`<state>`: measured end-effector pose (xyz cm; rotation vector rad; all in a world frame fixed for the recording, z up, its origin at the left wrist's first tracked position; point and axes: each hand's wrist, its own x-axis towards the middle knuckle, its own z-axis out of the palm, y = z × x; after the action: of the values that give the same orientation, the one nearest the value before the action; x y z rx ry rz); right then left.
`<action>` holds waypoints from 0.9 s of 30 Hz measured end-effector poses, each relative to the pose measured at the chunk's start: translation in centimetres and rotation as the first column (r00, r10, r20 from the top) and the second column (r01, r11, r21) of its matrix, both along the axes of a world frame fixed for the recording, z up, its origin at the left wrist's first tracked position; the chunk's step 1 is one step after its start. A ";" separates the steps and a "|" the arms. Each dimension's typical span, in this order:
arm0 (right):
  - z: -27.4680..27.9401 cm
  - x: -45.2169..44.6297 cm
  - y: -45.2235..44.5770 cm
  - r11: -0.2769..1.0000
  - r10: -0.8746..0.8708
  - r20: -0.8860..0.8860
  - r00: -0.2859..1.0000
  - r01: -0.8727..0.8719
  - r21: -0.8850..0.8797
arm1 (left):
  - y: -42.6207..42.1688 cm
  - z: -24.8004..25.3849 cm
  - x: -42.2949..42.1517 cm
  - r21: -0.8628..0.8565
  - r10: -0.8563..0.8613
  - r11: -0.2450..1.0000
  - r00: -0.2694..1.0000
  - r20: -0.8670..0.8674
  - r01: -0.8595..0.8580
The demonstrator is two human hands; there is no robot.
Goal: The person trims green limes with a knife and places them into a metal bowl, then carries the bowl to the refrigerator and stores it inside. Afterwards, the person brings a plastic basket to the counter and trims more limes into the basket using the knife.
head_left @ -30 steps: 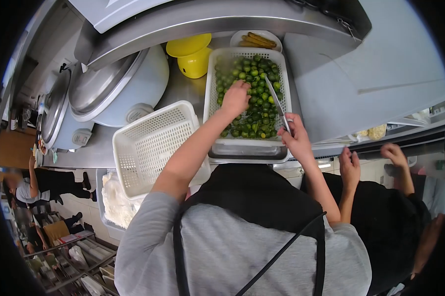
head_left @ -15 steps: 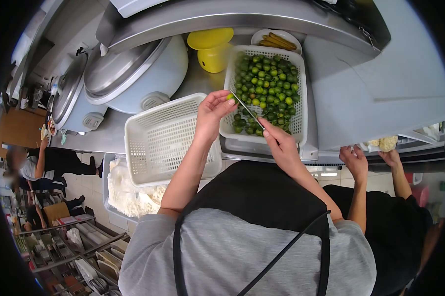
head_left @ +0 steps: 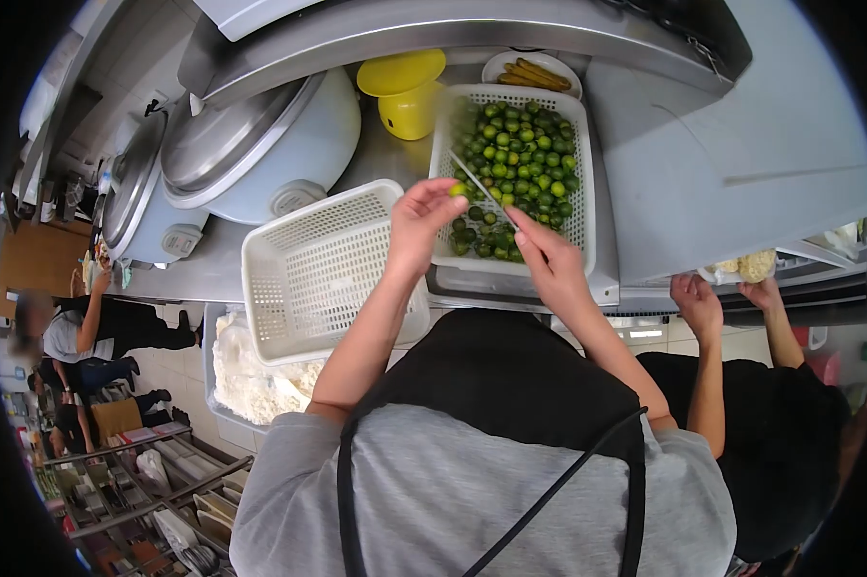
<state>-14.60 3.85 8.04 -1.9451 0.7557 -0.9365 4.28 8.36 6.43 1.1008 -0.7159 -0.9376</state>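
The left hand [head_left: 422, 226] pinched a lime [head_left: 458, 190] by the nine-o'clock rim of the full crate [head_left: 588, 183]; the right hand [head_left: 554, 260] gripped a knife [head_left: 479, 181]. From them, a cooker [head_left: 328, 135] stood at ten o'clock, a white basket [head_left: 309, 258] at eight, a counter strip [head_left: 371, 162] between.

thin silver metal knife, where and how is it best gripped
Grip the thin silver metal knife at its handle end, probably from the person's right: the right hand holds it there, largely hiding the handle. The straight blade slants up and left, away from that hand, near the small round yellow-green fruit in the left hand, so its far end seems unwise.
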 end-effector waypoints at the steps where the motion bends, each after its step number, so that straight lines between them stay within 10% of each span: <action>1: -0.1 -0.3 0.5 0.999 0.032 -0.006 0.999 -0.032 0.001 | -0.2 0.0 0.6 -0.034 0.044 0.998 0.999 0.007 -0.044; 12: 0.7 0.4 0.1 0.998 0.059 -0.081 0.995 -0.057 0.034 | -0.1 1.1 -1.0 0.009 -0.010 1.000 1.000 0.011 0.010; 17: 0.2 -1.5 0.0 0.984 0.040 -0.163 0.986 -0.011 0.175 | -1.9 0.3 0.8 -0.002 -0.085 0.996 0.914 -0.396 0.092; 22: -0.1 -4.5 -0.9 0.963 -0.060 -0.113 0.992 0.087 0.256 | -7.1 -2.6 1.5 0.136 -0.119 0.980 0.972 -0.201 0.148; 23: 0.1 -4.8 -1.1 0.965 -0.113 -0.087 0.990 0.130 0.228 | -8.0 -3.2 0.9 0.239 -0.208 0.962 0.926 0.315 0.135; 24: 0.3 -4.9 -1.3 0.965 -0.117 -0.089 0.989 0.134 0.226 | -9.1 -4.0 0.1 0.317 -0.292 0.946 0.615 0.732 0.071; 27: 1.1 -5.1 -1.6 0.961 -0.145 -0.118 0.982 0.168 0.221 | -12.9 -10.7 -1.3 0.151 -0.146 0.988 -0.137 0.980 0.025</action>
<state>-19.70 2.24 9.13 -1.7579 1.0424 -0.8081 2.94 -4.59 -4.22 1.8376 -2.1217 0.1052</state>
